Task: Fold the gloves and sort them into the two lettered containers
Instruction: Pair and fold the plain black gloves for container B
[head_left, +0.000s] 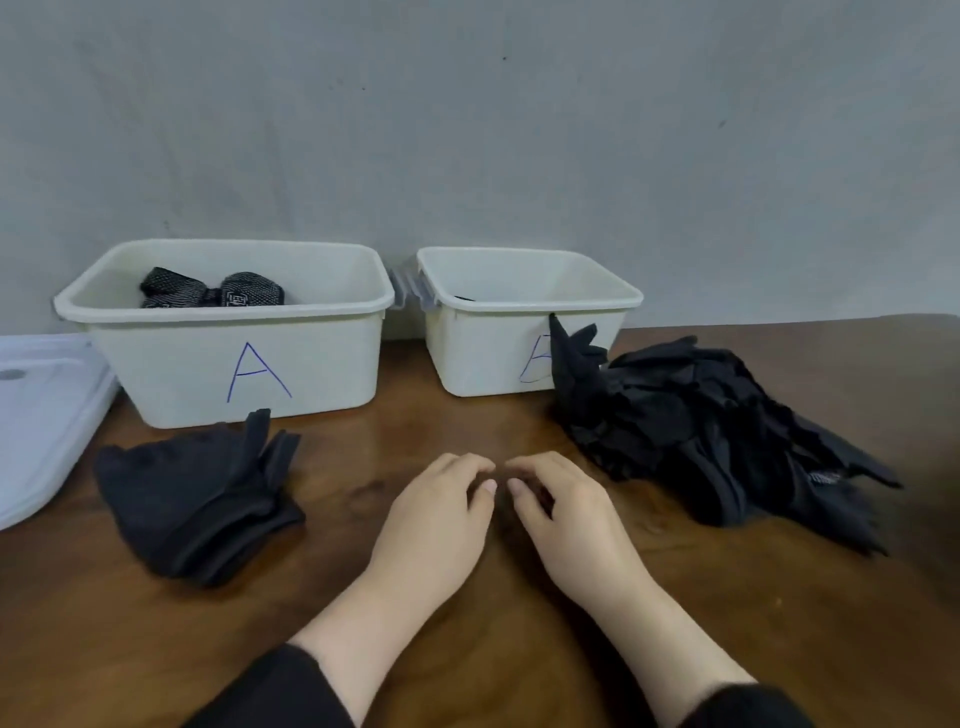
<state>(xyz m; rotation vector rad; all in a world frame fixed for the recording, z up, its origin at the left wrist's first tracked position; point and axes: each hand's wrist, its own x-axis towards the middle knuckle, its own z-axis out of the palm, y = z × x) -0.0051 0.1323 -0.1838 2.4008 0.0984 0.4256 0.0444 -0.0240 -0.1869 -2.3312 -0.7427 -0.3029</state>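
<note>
Nearest the camera, both hands, left hand (441, 512) and right hand (563, 512), rest on the worktop (467, 623) with fingers curled, fingertips nearly meeting; whether they pinch anything I cannot tell. Glove piles flank them: small pile (200, 499) left, big pile (727, 436) right, leaving clear folding room between. Beyond, container A (234, 364) holds folded gloves; container B (493, 348) stands at the wall.

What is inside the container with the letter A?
Inside container A lie two folded dark gloves with a grey pattern, side by side near the back wall. The front wall hides the bottom, so anything lying lower cannot be seen.
</note>
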